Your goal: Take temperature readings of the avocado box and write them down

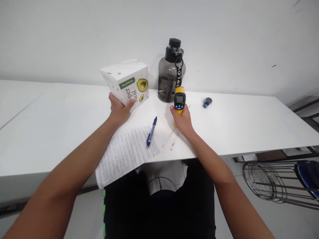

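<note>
My left hand is wrapped round the lower part of a white box printed with avocados and a green label; the box is tilted. In my right hand is a yellow and black infrared thermometer, its small screen and lit blue buttons facing me. Just behind the thermometer stands a large grey see-through water bottle with a black cap and a lettered strap. Between my forearms lie a sheet of paper covered in writing and a blue pen, which rests partly over its right edge.
The white table runs along a white wall. A dark watch lies to the right of the bottle. The paper overhangs the table's front edge. A metal-framed stool with a blue seat is on the floor at the right.
</note>
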Action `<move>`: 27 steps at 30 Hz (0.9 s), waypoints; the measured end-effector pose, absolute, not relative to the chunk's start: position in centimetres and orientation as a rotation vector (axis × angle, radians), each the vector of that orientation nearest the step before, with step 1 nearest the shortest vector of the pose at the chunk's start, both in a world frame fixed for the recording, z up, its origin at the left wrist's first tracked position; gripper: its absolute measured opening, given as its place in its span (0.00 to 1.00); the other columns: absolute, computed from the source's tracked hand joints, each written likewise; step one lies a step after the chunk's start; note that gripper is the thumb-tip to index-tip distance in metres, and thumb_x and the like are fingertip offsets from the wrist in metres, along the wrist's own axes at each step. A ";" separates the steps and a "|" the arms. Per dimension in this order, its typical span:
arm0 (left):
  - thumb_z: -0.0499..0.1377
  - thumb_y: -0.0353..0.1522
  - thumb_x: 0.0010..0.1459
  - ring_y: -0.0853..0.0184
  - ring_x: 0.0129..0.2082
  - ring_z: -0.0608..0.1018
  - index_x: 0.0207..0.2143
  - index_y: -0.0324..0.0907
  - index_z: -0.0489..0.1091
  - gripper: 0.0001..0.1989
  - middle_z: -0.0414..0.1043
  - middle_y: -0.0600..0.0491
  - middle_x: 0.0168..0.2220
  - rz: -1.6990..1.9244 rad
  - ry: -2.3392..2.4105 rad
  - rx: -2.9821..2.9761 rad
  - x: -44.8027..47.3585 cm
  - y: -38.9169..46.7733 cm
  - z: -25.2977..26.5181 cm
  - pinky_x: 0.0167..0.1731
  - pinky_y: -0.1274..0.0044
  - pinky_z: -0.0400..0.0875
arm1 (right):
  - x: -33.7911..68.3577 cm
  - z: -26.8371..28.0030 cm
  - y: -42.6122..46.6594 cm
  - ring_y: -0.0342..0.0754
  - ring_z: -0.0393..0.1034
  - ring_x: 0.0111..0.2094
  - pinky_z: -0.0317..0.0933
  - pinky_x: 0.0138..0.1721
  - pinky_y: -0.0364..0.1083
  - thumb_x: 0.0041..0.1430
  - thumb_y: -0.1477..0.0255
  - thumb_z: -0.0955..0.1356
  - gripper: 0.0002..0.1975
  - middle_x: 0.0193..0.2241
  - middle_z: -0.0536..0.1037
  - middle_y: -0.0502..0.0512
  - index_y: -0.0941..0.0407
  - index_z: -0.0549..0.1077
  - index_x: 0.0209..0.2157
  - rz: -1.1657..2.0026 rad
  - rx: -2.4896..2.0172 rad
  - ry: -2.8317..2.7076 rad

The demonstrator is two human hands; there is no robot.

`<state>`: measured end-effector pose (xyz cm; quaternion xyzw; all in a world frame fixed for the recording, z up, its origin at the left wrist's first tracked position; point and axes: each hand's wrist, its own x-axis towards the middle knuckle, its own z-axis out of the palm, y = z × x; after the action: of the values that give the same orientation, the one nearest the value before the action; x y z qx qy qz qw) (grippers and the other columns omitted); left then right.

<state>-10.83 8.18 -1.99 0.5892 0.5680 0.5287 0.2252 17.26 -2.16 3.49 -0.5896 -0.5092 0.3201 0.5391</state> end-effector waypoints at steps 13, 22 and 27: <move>0.74 0.47 0.49 0.46 0.70 0.68 0.64 0.50 0.49 0.49 0.63 0.39 0.68 1.420 1.671 1.515 -10.2 7.6 -1.4 0.70 0.52 0.61 | 20.6 4.9 -2.0 0.65 0.75 0.51 0.69 0.50 0.61 0.57 0.61 0.71 0.32 0.52 0.81 0.64 0.54 0.71 0.62 0.336 -1.899 -1.613; 0.74 0.48 0.52 0.42 0.70 0.66 0.66 0.46 0.49 0.50 0.60 0.35 0.69 1.423 1.639 1.489 -10.2 7.4 -1.2 0.69 0.50 0.58 | 21.3 3.6 -1.5 0.67 0.70 0.50 0.65 0.44 0.58 0.60 0.58 0.72 0.26 0.46 0.81 0.70 0.57 0.77 0.56 0.067 -2.131 -1.796; 0.74 0.47 0.53 0.42 0.69 0.67 0.65 0.43 0.51 0.48 0.61 0.34 0.68 1.396 1.654 1.499 -9.9 6.9 -0.5 0.67 0.50 0.61 | 20.5 3.3 -1.7 0.68 0.67 0.51 0.62 0.48 0.60 0.65 0.60 0.68 0.22 0.49 0.78 0.70 0.57 0.76 0.55 -0.157 -2.040 -1.867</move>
<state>-9.89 6.94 -0.53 0.5511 0.6079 0.5132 0.2516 20.50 -1.70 3.34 -0.7238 -0.6624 -0.0556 0.1851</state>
